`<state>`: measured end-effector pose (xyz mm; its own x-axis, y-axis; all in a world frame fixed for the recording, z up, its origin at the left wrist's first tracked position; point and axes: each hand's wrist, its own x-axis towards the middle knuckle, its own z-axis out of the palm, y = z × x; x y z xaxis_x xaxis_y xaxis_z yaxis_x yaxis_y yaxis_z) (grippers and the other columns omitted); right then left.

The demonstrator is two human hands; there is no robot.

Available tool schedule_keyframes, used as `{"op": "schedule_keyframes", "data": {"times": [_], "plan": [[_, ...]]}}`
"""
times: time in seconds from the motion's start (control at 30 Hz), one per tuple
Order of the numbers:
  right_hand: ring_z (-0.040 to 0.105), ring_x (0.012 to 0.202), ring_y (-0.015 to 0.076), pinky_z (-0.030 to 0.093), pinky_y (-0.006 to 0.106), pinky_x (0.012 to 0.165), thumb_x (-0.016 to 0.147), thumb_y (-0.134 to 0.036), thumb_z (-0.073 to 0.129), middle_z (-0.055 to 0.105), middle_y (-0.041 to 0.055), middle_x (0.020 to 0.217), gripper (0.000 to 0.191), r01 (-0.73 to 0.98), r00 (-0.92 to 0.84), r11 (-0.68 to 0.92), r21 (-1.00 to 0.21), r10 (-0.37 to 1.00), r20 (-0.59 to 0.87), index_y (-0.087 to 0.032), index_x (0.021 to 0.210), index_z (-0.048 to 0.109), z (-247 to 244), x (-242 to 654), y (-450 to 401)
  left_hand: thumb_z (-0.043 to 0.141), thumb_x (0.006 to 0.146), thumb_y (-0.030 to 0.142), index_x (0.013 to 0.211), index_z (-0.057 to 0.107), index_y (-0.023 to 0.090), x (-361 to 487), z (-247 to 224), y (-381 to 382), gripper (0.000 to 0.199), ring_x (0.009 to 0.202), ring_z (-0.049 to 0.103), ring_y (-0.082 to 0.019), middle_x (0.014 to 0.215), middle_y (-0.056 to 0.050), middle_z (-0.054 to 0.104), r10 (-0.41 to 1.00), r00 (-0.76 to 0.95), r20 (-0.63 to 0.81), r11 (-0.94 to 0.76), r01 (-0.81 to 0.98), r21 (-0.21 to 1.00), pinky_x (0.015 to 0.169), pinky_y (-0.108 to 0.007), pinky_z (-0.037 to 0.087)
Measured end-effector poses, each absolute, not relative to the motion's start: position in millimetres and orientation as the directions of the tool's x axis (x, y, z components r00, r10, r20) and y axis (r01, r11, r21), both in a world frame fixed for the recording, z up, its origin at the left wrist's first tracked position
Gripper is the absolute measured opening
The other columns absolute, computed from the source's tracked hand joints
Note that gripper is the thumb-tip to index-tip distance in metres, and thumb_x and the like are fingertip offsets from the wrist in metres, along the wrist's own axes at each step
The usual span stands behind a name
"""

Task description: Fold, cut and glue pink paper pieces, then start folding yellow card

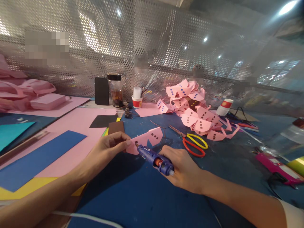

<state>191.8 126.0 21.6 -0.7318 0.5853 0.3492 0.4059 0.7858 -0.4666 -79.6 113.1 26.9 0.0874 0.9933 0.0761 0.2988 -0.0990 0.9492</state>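
Observation:
Between the thumb and fingers of my left hand (115,144) is the left end of a folded pink paper piece (155,136) with small dark squares on it. My right hand (181,166) is wrapped around a blue hot glue gun (154,160), a glue stick showing at its rear. The gun's nozzle is at the paper's left part, close to my left fingertips; whether it touches cannot be made out. Scissors (194,145) with yellow and red handles lie just beyond my right hand. Behind them is a heap of similar pink paper pieces (198,117) with blue or dark squares.
A lidded jar (115,91) of dark liquid and a red-and-white paper cup (137,102) stand along a perforated metal screen (152,41). Blue card (45,158) and pink sheets lie at left. A magenta tool (277,167) lies at right. A white cord (87,217) crosses the front.

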Motion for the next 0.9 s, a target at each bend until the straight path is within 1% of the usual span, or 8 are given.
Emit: {"op": "schedule_keyframes", "data": {"times": [0.27, 0.47, 0.67, 0.9], "plan": [[0.05, 0.068, 0.0117, 0.035, 0.025, 0.061, 0.084, -0.017, 0.06, 0.054, -0.0023, 0.083, 0.014, 0.417, -0.72, 0.775, -0.475, 0.6, 0.348, -0.021, 0.09, 0.049, 22.6, 191.2, 126.1, 0.066, 0.085, 0.048, 0.082, 0.068, 0.021, -79.4, 25.4, 114.6, 0.027, 0.077, 0.055, -0.016, 0.078, 0.002, 0.066, 0.994, 0.083, 0.07, -0.091, 0.273, 0.958, 0.071, -0.025, 0.039], [0.051, 0.069, 0.0119, 0.036, 0.026, 0.062, 0.082, -0.015, 0.063, 0.054, -0.0022, 0.084, 0.017, 0.433, -0.706, 0.764, -0.478, 0.617, 0.347, -0.021, 0.092, 0.051, 21.3, 192.8, 126.0, 0.066, 0.085, 0.049, 0.081, 0.067, 0.021, -79.4, 25.2, 114.0, 0.028, 0.076, 0.055, -0.015, 0.076, 0.003, 0.065, 0.994, 0.077, 0.072, -0.09, 0.261, 0.961, 0.071, -0.024, 0.039], [0.051, 0.066, 0.0104, 0.035, 0.025, 0.061, 0.083, -0.015, 0.064, 0.054, -0.0034, 0.083, 0.017, 0.451, -0.667, 0.748, -0.487, 0.645, 0.373, -0.021, 0.091, 0.051, 19.3, 192.8, 126.8, 0.064, 0.087, 0.049, 0.082, 0.067, 0.021, -81.9, 22.8, 115.0, 0.028, 0.077, 0.055, -0.015, 0.077, 0.003, 0.064, 0.992, 0.1, 0.083, -0.108, 0.279, 0.954, 0.071, -0.025, 0.039], [0.052, 0.068, 0.0113, 0.036, 0.025, 0.062, 0.085, -0.017, 0.064, 0.056, -0.0026, 0.084, 0.016, 0.458, -0.676, 0.746, -0.483, 0.645, 0.356, -0.021, 0.093, 0.051, 18.9, 192.8, 125.9, 0.064, 0.087, 0.049, 0.08, 0.066, 0.021, -81.4, 23.9, 114.0, 0.029, 0.076, 0.056, -0.015, 0.075, 0.003, 0.064, 0.991, 0.105, 0.087, -0.115, 0.297, 0.948, 0.071, -0.025, 0.039]]}}
